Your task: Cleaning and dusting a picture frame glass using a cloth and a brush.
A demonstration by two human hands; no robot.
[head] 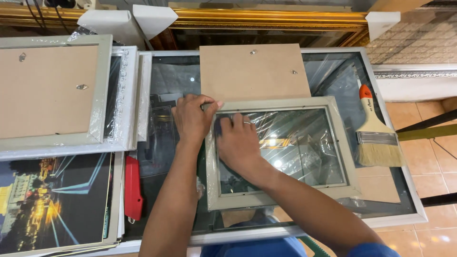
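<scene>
My hands crowd the near-left corner of the frame (pixel 281 150): my left (pixel 191 116) grips its corner edge, my right (pixel 238 143) presses flat on the glass just inside. Right of them the frame's pane lies open, nothing on it but wrinkled film. Behind the frame a brown board (pixel 252 71) lies flat, easy to pass over. Right of the frame a brush (pixel 376 135) blocks the strip at the table's edge. Left of the frame there is a dark bare lane, then a red tool (pixel 133 183) and stacked frames (pixel 71 95) wall it off.
</scene>
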